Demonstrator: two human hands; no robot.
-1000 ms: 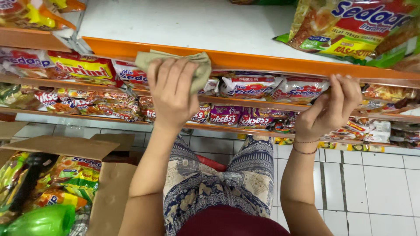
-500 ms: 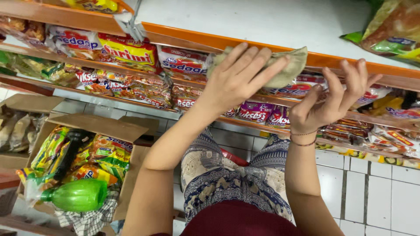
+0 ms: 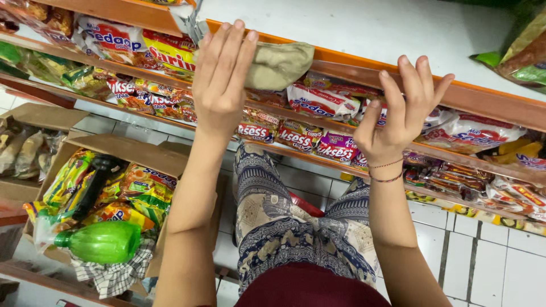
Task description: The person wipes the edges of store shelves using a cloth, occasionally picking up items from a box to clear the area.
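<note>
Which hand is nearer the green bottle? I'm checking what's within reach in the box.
Left. The left hand presses a cloth on the shelf edge, up and right of the bottle. The right hand is farther right, across the body.
</note>
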